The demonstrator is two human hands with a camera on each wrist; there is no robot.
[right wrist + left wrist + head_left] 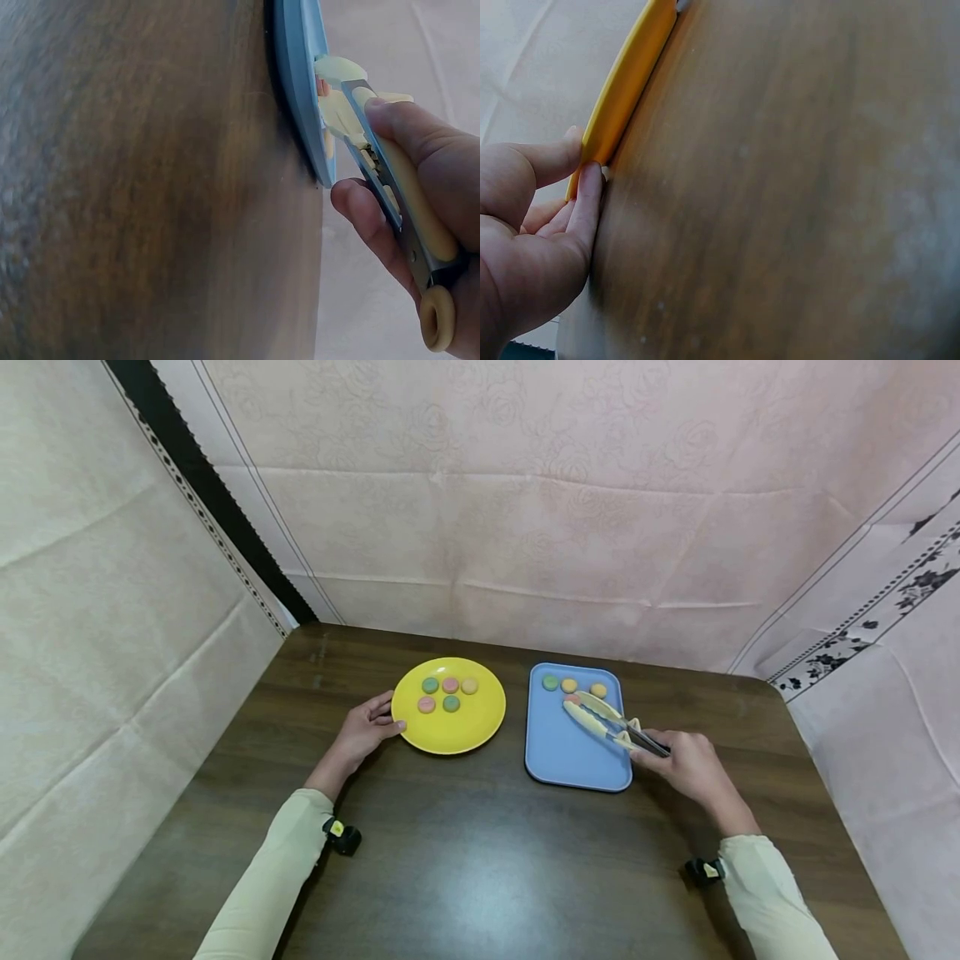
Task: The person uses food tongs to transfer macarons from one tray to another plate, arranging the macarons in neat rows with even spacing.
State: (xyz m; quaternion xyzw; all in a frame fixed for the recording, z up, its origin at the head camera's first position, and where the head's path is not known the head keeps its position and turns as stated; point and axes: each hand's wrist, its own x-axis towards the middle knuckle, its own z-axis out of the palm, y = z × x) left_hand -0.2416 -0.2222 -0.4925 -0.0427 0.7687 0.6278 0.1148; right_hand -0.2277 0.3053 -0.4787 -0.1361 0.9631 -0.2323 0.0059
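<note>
My left hand pinches the left rim of a round yellow plate, thumb on top and fingers beneath in the left wrist view. Several small round macaron-like pieces, pink, green and yellow, lie on the plate. The right hand grips cream-and-metal tongs by the handles. Their cream tips reach down over a blue rectangular tray. A pink piece lies between the spread tips; whether they touch it, I cannot tell. Beside it on the tray are a green piece and two yellow pieces.
Plate and tray stand side by side on a dark brown wooden table, a narrow gap between them. Pale patterned cloth hangs behind the table's back edge and at both sides.
</note>
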